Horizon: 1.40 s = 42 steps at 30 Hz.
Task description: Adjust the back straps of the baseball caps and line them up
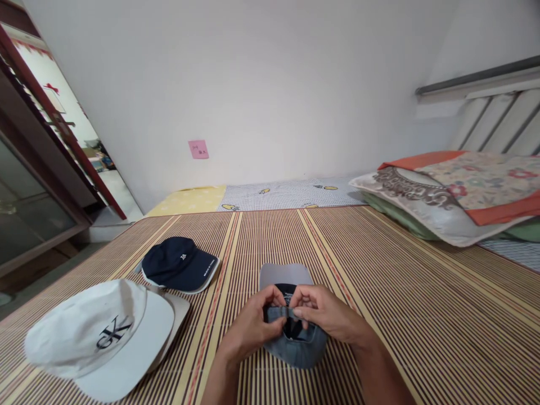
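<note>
My left hand (257, 322) and right hand (327, 312) meet low in front of me, backs up, wrists spread apart and forearms slanting inward from the bottom edge. On each, thumb and curled forefinger pinch narrowly; between them they grip the back strap of a blue-grey cap, the fingertips nearly touching. My other fingers are tucked under, partly hidden.

Largest around me is the plain, smooth white wall (295, 84). Below it spreads the mat (422, 315), ribbed in fine dark and straw-coloured slats, crossed by paler bands with reddish stitching. At the far right lies a pillow stack (405, 194), soft and flattened, with a brown scroll pattern and an orange-edged floral cloth (493, 174) over it. Along the wall shows a strip of checked sheet (291, 194) printed with yellow fruit shapes.

To my left sits a white cap (84, 323), its rounded fabric crown slightly creased, black letters on the front, a beige brim (180, 315) poking out beneath. The blue-grey cap (297, 354) rests on the mat right before me, washed-looking, its pale curved brim pointing away and its dark inside showing. Beyond the white one is a navy cap (171, 261), pale-edged. Smaller are the pink note (198, 149) on the wall and the thin strap (280, 311) itself.
</note>
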{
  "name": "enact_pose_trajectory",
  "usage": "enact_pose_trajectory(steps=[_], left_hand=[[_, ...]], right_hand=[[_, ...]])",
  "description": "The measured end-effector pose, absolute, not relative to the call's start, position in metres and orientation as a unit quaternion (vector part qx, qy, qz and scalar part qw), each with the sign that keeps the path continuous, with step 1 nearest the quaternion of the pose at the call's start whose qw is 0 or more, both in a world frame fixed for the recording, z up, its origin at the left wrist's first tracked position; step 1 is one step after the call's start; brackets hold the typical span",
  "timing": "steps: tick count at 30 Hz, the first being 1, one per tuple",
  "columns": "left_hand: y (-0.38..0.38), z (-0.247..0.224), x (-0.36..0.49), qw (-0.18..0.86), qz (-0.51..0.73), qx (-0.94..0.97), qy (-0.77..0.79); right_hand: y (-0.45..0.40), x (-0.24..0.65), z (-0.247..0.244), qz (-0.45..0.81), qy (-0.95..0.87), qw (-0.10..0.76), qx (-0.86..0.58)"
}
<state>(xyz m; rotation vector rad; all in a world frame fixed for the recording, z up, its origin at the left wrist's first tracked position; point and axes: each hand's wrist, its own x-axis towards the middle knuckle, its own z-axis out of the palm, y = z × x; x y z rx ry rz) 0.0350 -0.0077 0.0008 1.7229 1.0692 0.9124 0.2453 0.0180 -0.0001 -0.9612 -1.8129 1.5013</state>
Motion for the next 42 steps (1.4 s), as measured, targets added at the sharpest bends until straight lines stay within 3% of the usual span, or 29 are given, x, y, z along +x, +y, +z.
enact_pose_trajectory(steps=[18,42], left_hand=[[-0.006,-0.005,0.023,0.481,0.412,0.664,0.397],[-0.001,-0.024,0.028,0.560,0.455,0.604,0.339]], right_hand=[[0.028,0.243,-0.018,0.631,-0.625,0.357,-0.289],[0.028,0.244,-0.019,0.647,-0.615,0.358,-0.273]])
